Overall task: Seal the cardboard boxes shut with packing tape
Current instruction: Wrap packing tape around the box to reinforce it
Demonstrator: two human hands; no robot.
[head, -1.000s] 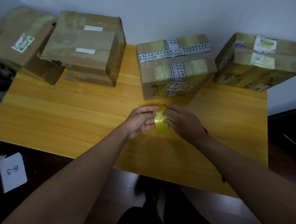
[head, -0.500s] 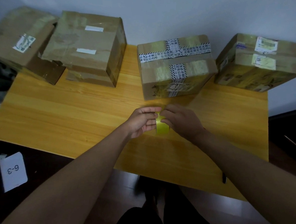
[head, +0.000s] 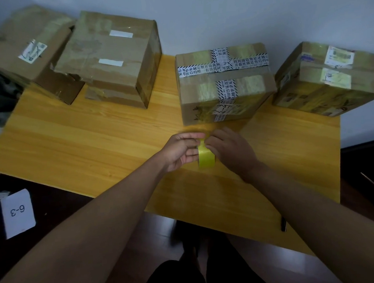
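At the centre of the wooden table (head: 94,147), the left hand (head: 179,151) and right hand (head: 231,150) both curl their fingers around a yellow packing tape roll (head: 205,156) held between them. Just beyond at 12 o'clock sits a cardboard box with printed tape (head: 224,84). Another labelled box (head: 329,78) lies at 2 o'clock, and two more boxes (head: 111,58) at 10 o'clock.
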